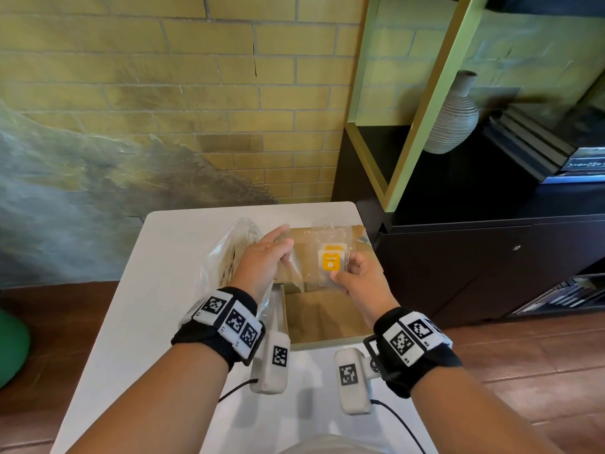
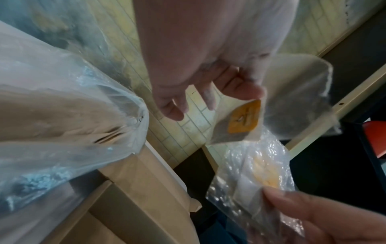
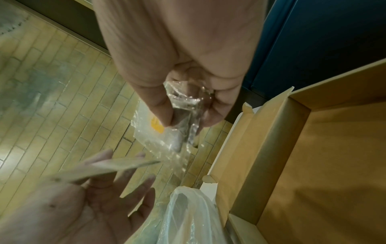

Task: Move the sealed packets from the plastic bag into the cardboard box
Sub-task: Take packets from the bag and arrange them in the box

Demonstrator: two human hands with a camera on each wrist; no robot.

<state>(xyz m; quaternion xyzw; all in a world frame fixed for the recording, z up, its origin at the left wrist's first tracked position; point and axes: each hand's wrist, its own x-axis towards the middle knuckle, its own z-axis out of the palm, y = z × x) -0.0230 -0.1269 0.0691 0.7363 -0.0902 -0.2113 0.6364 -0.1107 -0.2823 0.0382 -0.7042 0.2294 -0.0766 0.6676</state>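
Note:
Over the open cardboard box (image 1: 324,319) my right hand (image 1: 352,273) pinches a clear bubble-wrapped sealed packet (image 1: 330,260) with a yellow label by its near edge. In the right wrist view, thumb and fingers of that right hand (image 3: 183,118) close on the packet (image 3: 154,132). My left hand (image 1: 268,253) is beside it, above the plastic bag (image 1: 226,253). Its thumb and mostly straight fingers pinch a second flat packet (image 2: 244,118) with a yellow label, seen edge-on in the right wrist view (image 3: 108,168). The box interior (image 3: 334,165) looks bare where visible.
The box and the bag sit on a small white table (image 1: 163,290) against a brick wall. A black cabinet (image 1: 458,257) with a ribbed vase (image 1: 453,119) stands close on the right. Wooden floor surrounds the table, with a green object (image 1: 9,345) at the far left.

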